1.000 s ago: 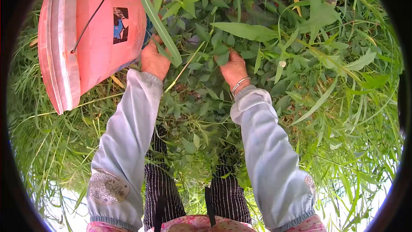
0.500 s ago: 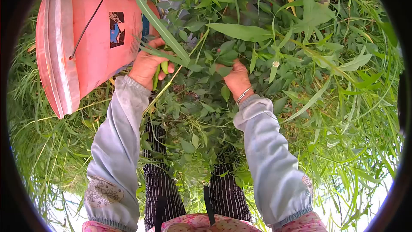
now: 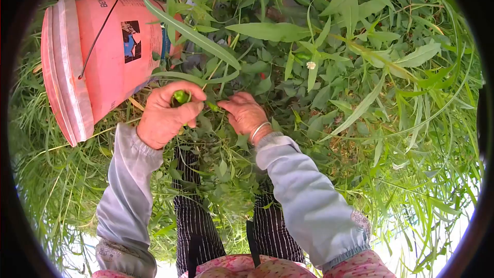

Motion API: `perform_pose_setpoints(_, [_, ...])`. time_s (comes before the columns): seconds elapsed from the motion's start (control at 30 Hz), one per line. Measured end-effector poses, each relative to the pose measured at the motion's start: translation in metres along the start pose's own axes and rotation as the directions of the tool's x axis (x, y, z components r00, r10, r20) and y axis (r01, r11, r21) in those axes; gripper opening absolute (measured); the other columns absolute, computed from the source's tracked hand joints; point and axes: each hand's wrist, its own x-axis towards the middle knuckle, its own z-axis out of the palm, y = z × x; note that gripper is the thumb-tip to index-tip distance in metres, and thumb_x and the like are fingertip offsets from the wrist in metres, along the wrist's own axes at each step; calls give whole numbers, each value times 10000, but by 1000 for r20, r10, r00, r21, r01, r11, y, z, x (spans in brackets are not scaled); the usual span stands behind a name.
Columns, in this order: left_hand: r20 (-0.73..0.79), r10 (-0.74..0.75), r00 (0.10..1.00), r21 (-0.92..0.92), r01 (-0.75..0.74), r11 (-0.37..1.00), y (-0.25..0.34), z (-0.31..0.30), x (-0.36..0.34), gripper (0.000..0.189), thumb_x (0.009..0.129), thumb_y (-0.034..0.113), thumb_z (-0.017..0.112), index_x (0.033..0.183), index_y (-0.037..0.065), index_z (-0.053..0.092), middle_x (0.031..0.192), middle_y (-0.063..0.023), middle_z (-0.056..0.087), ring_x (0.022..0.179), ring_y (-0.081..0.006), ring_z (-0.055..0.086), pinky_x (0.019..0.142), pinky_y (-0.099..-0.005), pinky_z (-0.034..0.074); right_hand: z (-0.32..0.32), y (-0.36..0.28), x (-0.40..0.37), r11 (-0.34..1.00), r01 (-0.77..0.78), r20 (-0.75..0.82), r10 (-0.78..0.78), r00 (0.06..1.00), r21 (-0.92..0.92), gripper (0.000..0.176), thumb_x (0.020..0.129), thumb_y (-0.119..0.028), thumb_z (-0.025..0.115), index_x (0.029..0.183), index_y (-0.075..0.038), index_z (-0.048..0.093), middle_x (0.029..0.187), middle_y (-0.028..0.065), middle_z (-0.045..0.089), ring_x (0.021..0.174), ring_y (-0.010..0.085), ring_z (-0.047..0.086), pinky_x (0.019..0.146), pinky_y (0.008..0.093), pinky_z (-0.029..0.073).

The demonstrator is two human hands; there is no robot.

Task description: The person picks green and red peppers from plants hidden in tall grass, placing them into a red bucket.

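Green plants (image 3: 370, 118) fill most of your view, with grass toward both sides. Your pink bucket (image 3: 110, 51) sits among them at upper left, its rim toward the left edge and its base toward the middle; a thin dark handle (image 3: 100, 37) crosses its side. You wear striped trousers (image 3: 198, 216), visible below the leaves, and pale sleeves (image 3: 303, 190) on both forearms.

Your left hand (image 3: 167, 113) is near the bucket's base, apart from it. Its fingers curl closed around green peppers (image 3: 180, 96), which show between thumb and forefinger; count not clear. Your right hand (image 3: 246, 116) is just beside it, to the right, fingers drawn together and pointing at the left hand. A small green piece (image 3: 212, 106) shows at those fingertips; you cannot tell whether it is pod or leaf, nor whether they grip it.

A long narrow leaf (image 3: 203, 44) arches above both hands. You have a bracelet (image 3: 260, 131) on the right wrist. A white flower (image 3: 311, 65) stands farther right.
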Motion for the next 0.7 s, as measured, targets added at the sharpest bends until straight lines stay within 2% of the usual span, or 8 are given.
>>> perform_pose_setpoints(0.07, [162, 124, 979, 61, -135, 989, -15, 29, 21, 272, 764, -38, 579, 1020, 48, 611, 782, 9, 529, 624, -24, 477, 529, -176, 437, 15, 6, 4, 997, -28, 63, 32, 997, -65, 416, 693, -87, 593, 1097, -185, 577, 1099, 57, 561, 1104, 288, 450, 923, 365, 403])
perform_pose_setpoints(0.1, [184, 169, 968, 367, -227, 902, -21, 41, 39, 292, 755, 16, 581, 1044, 48, 602, 848, -60, 593, 660, -129, 575, 585, -261, 489, 19, 8, 5, 994, -39, 95, 49, 994, -100, 420, 695, -89, 587, 1101, -193, 577, 1109, 55, 560, 1107, 287, 449, 926, 365, 400])
perform_pose_setpoints(0.17, [180, 296, 938, 829, -306, 467, -33, 59, 78, 368, 744, 97, 570, 1109, 52, 558, 949, -171, 620, 778, -301, 623, 687, -365, 505, 9, 6, 5, 988, 27, 103, -12, 995, -149, 432, 690, -91, 578, 1107, -201, 578, 1127, 55, 555, 1114, 277, 449, 933, 362, 394])
perform_pose_setpoints(0.23, [-12, 90, 996, 920, -24, 390, -38, 56, 118, 437, 739, 155, 552, 1162, 58, 507, 1001, -239, 589, 900, -385, 578, 775, -412, 478, -4, 1, 2, 997, 4, 82, 2, 997, -74, 444, 676, -92, 573, 1106, -201, 586, 1139, 45, 551, 1120, 257, 449, 940, 360, 388])
perform_pose_setpoints(0.27, [-162, 80, 984, 892, 111, 437, -28, 54, 123, 453, 738, 141, 553, 1178, 56, 483, 937, -221, 613, 876, -372, 593, 776, -395, 480, -5, 5, 0, 997, 29, 56, -25, 998, -75, 414, 680, -78, 573, 1079, -186, 595, 1119, 56, 558, 1102, 267, 462, 934, 359, 396])
perform_pose_setpoints(0.33, [-81, 499, 863, 925, -122, 361, -56, 15, 146, 434, 730, 128, 573, 1158, 94, 519, 886, -209, 621, 818, -352, 611, 739, -395, 489, -4, 12, -4, 995, 71, -1, -71, 997, -67, 357, 687, -48, 574, 1026, -156, 615, 1080, 77, 570, 1066, 287, 487, 923, 356, 413])
perform_pose_setpoints(0.5, [-85, 17, 996, 905, 70, 419, -41, -22, 121, 383, 728, 108, 576, 1109, 139, 586, 937, -168, 628, 814, -289, 608, 761, -337, 480, -13, 18, -12, 991, 128, 63, -126, 990, -25, 368, 675, -15, 581, 1023, -135, 610, 1023, 92, 566, 1049, 309, 484, 884, 369, 431])
perform_pose_setpoints(0.7, [-108, 314, 943, 696, -153, 701, -50, 7, 114, 435, 743, 101, 561, 1176, 134, 542, 979, -132, 633, 854, -238, 609, 791, -309, 460, -12, 15, -11, 998, 64, 20, -64, 998, 4, 381, 678, -17, 576, 1043, -125, 600, 1034, 123, 553, 1067, 329, 463, 883, 391, 423])
